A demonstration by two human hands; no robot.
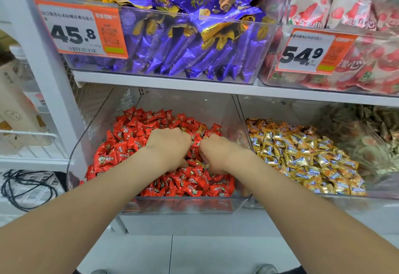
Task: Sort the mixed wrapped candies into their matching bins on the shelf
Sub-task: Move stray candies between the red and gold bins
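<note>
The left hand (170, 146) and right hand (217, 155) are digging curled fingers into the red candies (117, 151), centre frame. I cannot tell whether they are pinching any.

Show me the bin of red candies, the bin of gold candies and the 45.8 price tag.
bin of red candies (185, 203): head view, clear front wall.
bin of gold candies (280, 109): head view, clear back wall.
45.8 price tag (73, 34): head view, black digits.

45.8 price tag (73, 30), black cable (29, 189), beige carton (15, 103)
</note>
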